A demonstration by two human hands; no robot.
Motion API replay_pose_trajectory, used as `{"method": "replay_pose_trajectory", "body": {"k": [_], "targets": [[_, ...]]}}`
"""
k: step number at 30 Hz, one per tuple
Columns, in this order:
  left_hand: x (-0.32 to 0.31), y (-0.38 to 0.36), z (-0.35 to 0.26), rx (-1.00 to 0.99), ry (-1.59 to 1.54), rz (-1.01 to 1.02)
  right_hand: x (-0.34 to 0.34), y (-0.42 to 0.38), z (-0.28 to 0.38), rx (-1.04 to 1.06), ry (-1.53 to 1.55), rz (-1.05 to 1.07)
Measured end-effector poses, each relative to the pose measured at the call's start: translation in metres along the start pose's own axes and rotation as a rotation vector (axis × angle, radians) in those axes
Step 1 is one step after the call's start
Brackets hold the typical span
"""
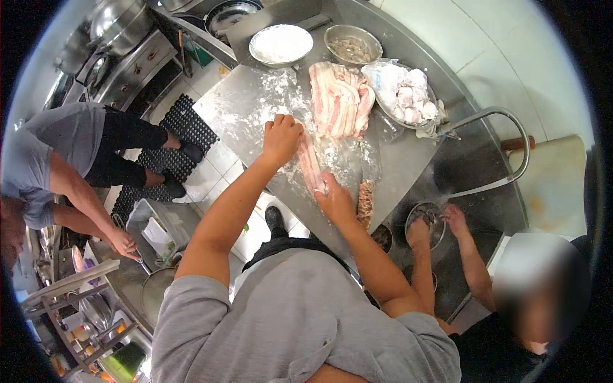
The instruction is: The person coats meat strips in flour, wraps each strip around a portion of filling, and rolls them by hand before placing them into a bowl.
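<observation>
A long pale-pink strip of bacon [309, 165] lies stretched over the flour-dusted steel counter [239, 108]. My left hand [283, 137] has its curled fingers on the strip's far end. At the near end, my right hand [333, 196] pinches the strip between thumb and fingers. Beyond my hands sits a thick stack of bacon slices [340, 100]. Right of my right hand is a narrow, ridged orange-brown item [366, 203], whose kind I cannot make out. White flour fills a bowl [281, 45] at the back.
A metal bowl [352, 46] with small greyish pieces and a tray of whitish lumps [408, 96] with a plastic bag stand behind. At right, a co-worker's hands [421, 230] are at a bowl in the sink [476, 207] under a curved faucet [511, 115]. Another person [70, 147] stands left.
</observation>
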State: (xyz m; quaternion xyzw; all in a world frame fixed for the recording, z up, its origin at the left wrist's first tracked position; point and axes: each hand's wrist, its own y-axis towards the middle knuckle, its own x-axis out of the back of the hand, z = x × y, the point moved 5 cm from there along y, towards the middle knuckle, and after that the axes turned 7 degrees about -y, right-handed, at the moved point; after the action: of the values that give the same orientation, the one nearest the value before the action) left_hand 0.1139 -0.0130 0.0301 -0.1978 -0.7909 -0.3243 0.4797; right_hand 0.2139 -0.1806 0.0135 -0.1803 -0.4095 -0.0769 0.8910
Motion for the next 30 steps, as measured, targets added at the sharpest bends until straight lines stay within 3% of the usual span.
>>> {"method": "replay_pose_trajectory", "body": {"k": [3,7,10,13,15,17,21,26,30], "targets": [[0.004,0.005,0.009,0.100,-0.162,0.057,0.018,-0.002,0.014,0.039,-0.134,-0.073],[0.022,0.000,0.044,0.116,-0.361,-0.180,0.021,0.002,0.028,0.213,-0.122,-0.160],[0.041,-0.014,0.070,0.176,-0.278,-0.293,0.004,0.013,0.021,0.164,-0.153,0.026],[0.039,-0.034,0.089,0.220,-0.180,-0.298,0.023,0.028,0.030,0.257,-0.062,0.092],[0.027,-0.029,0.098,0.202,-0.128,-0.296,0.078,0.078,0.042,0.321,0.109,-0.064],[0.029,-0.024,0.088,0.177,-0.149,-0.193,0.127,0.127,0.046,0.378,0.029,-0.358],[0.033,-0.023,0.088,0.212,-0.159,-0.185,0.200,0.255,0.045,0.402,-0.345,-0.508],[0.035,-0.019,0.086,0.230,-0.163,-0.162,0.200,0.358,0.027,0.077,-0.737,-0.223],[0.034,-0.019,0.089,0.263,-0.181,-0.166,0.176,0.369,0.023,0.051,-0.898,0.022]]}}
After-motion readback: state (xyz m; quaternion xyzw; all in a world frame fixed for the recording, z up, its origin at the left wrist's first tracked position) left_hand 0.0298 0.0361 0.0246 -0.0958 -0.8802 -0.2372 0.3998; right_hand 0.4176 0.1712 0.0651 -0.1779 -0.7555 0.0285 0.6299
